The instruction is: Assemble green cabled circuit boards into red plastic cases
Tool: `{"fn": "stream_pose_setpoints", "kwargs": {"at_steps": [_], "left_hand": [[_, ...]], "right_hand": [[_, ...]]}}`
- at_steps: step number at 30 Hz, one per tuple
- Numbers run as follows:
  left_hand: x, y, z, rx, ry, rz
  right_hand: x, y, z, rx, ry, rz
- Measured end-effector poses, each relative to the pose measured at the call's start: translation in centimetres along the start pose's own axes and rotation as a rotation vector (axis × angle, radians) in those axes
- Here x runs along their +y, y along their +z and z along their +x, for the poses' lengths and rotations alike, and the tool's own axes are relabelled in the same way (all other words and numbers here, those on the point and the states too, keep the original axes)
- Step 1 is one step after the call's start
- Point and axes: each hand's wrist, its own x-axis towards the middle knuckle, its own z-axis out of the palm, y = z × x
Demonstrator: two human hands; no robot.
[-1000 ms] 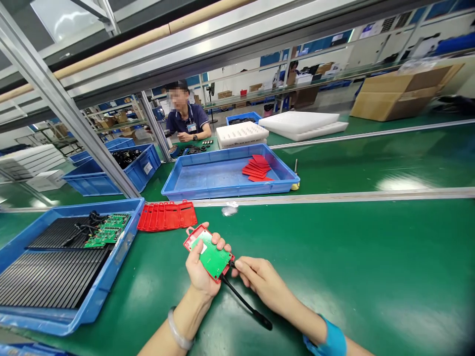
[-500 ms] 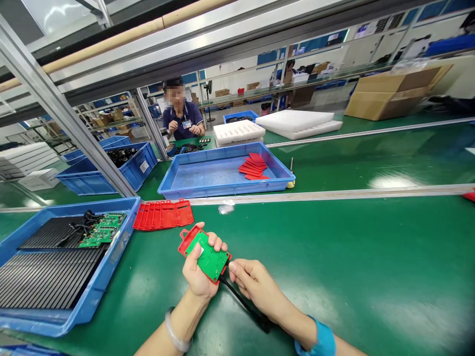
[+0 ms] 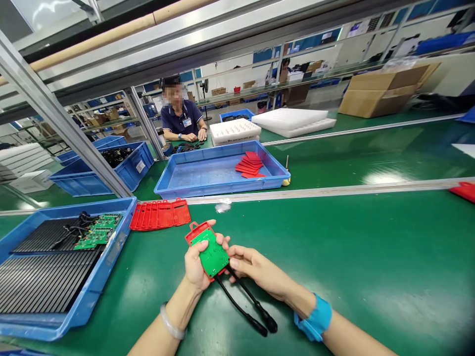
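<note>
A green circuit board (image 3: pixel 213 257) lies in a red plastic case (image 3: pixel 199 230) with a loop at its top end. My left hand (image 3: pixel 198 262) is wrapped round the case, its thumb on the board. At the lower right corner, my right hand (image 3: pixel 256 269) pinches the case edge where a cable comes out. Two black cables (image 3: pixel 247 294) run from the bottom of the case down to the right, and their thick ends rest over the green table. Left of the case, several red cases (image 3: pixel 161 215) stand in a row.
At the left, a blue tray (image 3: pixel 107 277) holds black strips and green boards (image 3: pixel 98 235) with cables. Beyond the ledge, another blue tray (image 3: pixel 218 188) holds red pieces (image 3: pixel 250 165). A person (image 3: pixel 183 118) sits across the table. A red part (image 3: pixel 463 190) lies far right.
The case has turned more upright, and both cables now hang apart in view. My right hand's fingers have moved onto the case edge. The person opposite has lowered their hands to the table.
</note>
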Motion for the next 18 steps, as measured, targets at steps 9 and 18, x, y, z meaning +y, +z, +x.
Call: {"fn": "stream_pose_setpoints", "kwargs": {"at_steps": [9,18], "left_hand": [[-1.1,-0.2,0.2,0.111,-0.120,0.117],[-0.8,-0.7,0.5,0.104,-0.170,0.587]], "right_hand": [[1.3,-0.5,1.1,0.131,-0.073,-0.137],[0.7,-2.8,1.2,0.294,-0.098,-0.199]]}}
